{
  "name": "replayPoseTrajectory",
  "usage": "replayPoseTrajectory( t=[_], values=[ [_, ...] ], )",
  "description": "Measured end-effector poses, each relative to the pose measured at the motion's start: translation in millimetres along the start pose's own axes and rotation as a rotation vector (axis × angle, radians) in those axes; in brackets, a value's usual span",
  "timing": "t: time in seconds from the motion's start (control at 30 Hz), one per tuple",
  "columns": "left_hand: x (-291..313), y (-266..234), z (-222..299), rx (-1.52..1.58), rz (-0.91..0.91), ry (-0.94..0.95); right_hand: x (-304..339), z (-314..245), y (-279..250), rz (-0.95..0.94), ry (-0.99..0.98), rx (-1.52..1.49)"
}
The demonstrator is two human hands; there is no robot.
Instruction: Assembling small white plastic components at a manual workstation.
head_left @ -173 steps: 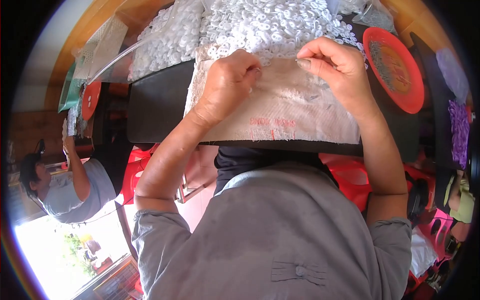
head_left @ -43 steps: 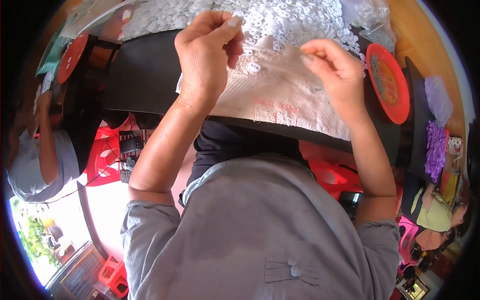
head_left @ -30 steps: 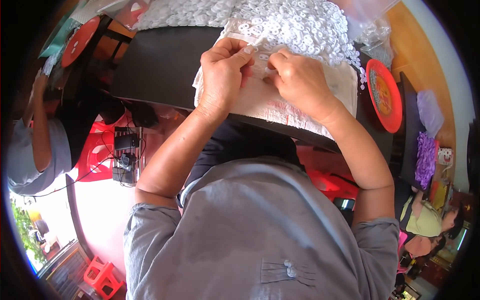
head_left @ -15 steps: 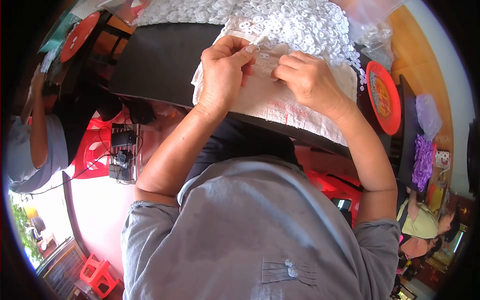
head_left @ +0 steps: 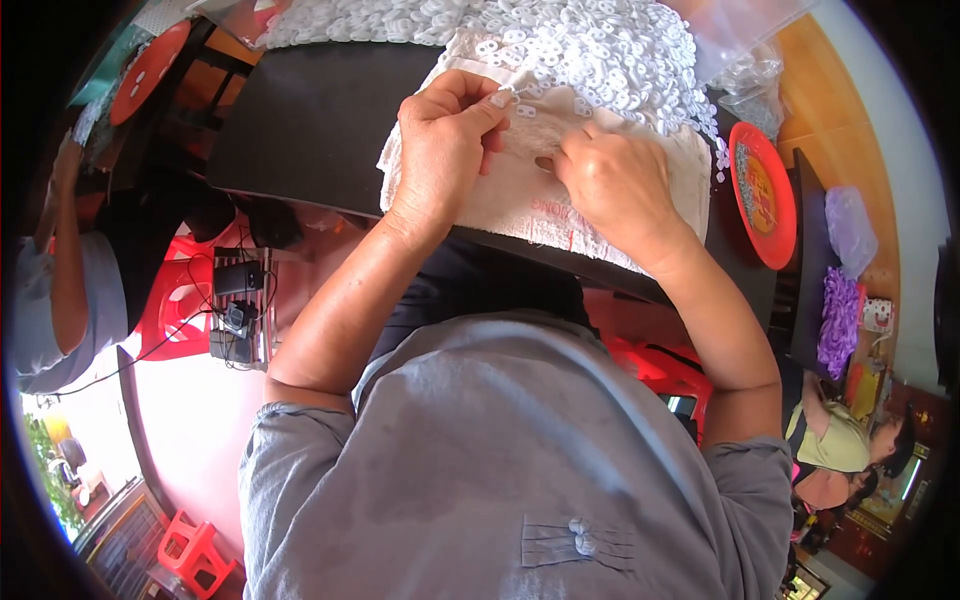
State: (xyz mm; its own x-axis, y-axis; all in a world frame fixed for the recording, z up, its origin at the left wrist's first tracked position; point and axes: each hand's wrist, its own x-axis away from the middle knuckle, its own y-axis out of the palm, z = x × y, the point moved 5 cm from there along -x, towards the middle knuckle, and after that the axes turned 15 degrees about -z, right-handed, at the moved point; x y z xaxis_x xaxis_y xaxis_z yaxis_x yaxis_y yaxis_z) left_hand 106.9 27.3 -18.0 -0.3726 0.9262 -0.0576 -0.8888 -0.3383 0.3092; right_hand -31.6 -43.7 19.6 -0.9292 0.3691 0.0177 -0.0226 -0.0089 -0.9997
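My left hand (head_left: 445,140) is above a pale cloth (head_left: 500,205), with thumb and forefinger pinched on a small white plastic piece (head_left: 513,92) at their tips. To its right, my right hand (head_left: 618,180) is curled with the fingers pressed together, low over the same cloth. Whatever lies between those fingers, if anything, is hidden. Beyond both hands spreads a big heap of small white plastic pieces (head_left: 610,65) with holes in them. A few loose ones lie on the cloth close to my fingertips.
A red oval plate (head_left: 783,225) holding small grey and orange things stands at the right on the dark table (head_left: 300,130). Clear plastic bags (head_left: 755,85) and a purple bundle (head_left: 838,320) are farther right. At the left, another person's arm (head_left: 68,270) reaches toward a red plate (head_left: 150,75).
My right hand has drawn slightly toward me, and its fingers are curled in more. The left hand keeps its pinch at nearly the same spot.
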Motion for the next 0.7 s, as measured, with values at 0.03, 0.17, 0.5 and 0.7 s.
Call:
replayPoseTrajectory(
  t=[0.03,0.17,0.5,0.7],
  values=[
    [0.1,0.1,-0.3,0.005,-0.002,0.003,-2.6,-1.4,0.1,-0.001,-0.002,0.000],
    [0.6,0.5,-0.5,0.009,0.001,-0.008,-8.8,-12.0,-0.9,0.044,-0.084,-0.044],
    [3.2,2.7,0.4,-0.021,0.013,-0.016,-2.5,-8.3,3.9,0.211,-0.189,-0.204],
    [1.9,1.1,0.0,-0.012,0.012,-0.015,-2.1,-14.0,-6.8,0.203,-0.224,-0.189]
  ],
)
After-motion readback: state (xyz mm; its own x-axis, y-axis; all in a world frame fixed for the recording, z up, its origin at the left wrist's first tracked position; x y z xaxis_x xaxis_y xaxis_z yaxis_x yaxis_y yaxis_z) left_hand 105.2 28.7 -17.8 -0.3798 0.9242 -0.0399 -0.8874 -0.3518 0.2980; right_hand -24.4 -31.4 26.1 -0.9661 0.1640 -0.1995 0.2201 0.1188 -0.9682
